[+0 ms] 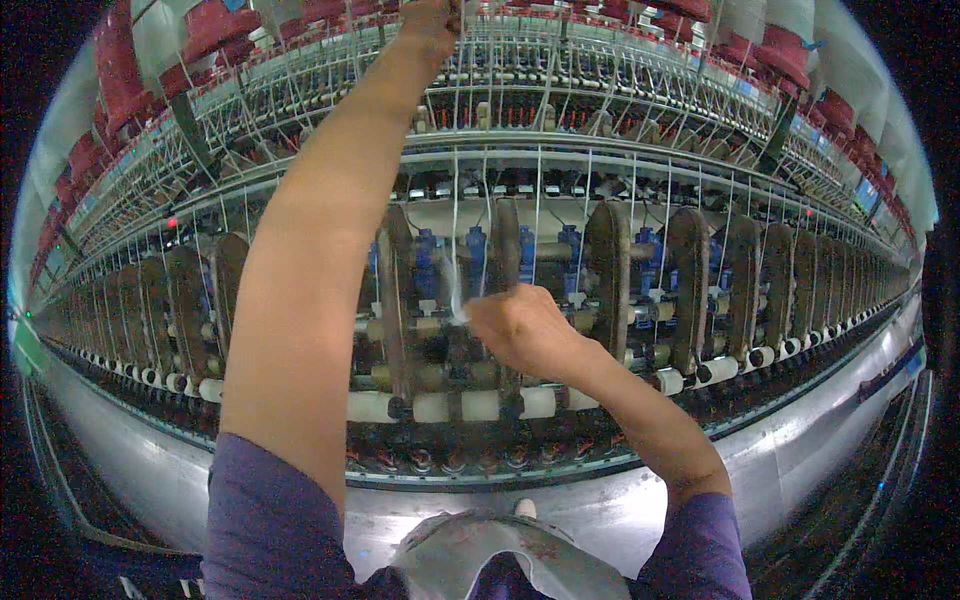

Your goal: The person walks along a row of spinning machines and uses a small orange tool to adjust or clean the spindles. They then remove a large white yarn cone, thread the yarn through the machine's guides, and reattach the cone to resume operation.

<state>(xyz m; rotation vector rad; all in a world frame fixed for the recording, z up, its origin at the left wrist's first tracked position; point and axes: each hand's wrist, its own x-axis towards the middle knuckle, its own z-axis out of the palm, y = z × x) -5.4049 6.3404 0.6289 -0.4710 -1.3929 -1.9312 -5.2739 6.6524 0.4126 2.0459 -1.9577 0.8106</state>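
white strand (456, 288), pinched by the right hand (525, 332), rises toward eleven o'clock; the left hand (432, 25) is at twelve, grip impossible to tell.

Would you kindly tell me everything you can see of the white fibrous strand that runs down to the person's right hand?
The thin white fibrous strand looks soft, like loose yarn. It hangs roughly upright below the long grey metal rail, in the gap between two dark brown-grey upright plates. Its lower part looks wider, blurred and slightly curved, bending toward the bare right hand. It ends at the fingertips; whether they pinch it is unclear.
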